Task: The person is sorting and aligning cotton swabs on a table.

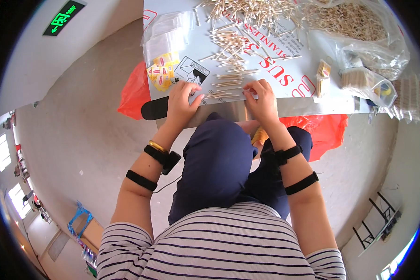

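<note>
A small row of cotton swabs (222, 94) lies at the near edge of the table, pointing sideways between my two hands. At its left end is my left hand (183, 101), thumb and forefinger curved and apart, with nothing visible between them. My right hand (263, 101) rests at the right end, its thumb a little below its bent forefinger. I cannot tell whether either hand's fingertips touch the swabs. Farther up lie small grouped swabs (229, 84), then a looser spread of swabs (231, 44).
A big heap of swabs (252, 10) covers the far side. At left are clear plastic sleeves (165, 35) and yellow-and-white cards (162, 72). At right stand a filled swab packet (323, 79) and plastic bags of swabs (350, 21). Red plastic bags (134, 91) hang below the table.
</note>
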The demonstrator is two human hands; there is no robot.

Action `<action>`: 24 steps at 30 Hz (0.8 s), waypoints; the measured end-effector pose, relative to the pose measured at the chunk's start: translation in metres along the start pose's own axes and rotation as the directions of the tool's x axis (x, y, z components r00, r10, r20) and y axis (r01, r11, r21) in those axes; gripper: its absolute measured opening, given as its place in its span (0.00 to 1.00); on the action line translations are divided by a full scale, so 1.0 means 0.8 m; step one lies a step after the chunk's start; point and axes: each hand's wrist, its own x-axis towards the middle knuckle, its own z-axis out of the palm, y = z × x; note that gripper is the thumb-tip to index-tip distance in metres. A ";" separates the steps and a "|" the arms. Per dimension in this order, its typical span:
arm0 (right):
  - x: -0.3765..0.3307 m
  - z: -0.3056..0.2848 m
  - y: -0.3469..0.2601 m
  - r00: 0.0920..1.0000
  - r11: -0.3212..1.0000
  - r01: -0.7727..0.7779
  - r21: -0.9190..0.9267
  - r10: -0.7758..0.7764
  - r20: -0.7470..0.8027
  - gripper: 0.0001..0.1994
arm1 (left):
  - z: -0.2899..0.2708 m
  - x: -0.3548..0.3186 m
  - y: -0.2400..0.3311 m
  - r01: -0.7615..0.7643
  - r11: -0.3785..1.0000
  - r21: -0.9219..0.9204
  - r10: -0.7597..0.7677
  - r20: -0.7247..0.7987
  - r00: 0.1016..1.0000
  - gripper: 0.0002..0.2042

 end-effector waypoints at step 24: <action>0.004 0.008 -0.018 0.997 0.997 0.072 0.027 -0.073 0.029 0.06 | 0.024 0.008 0.009 0.004 0.996 -0.094 0.001 0.050 0.999 0.06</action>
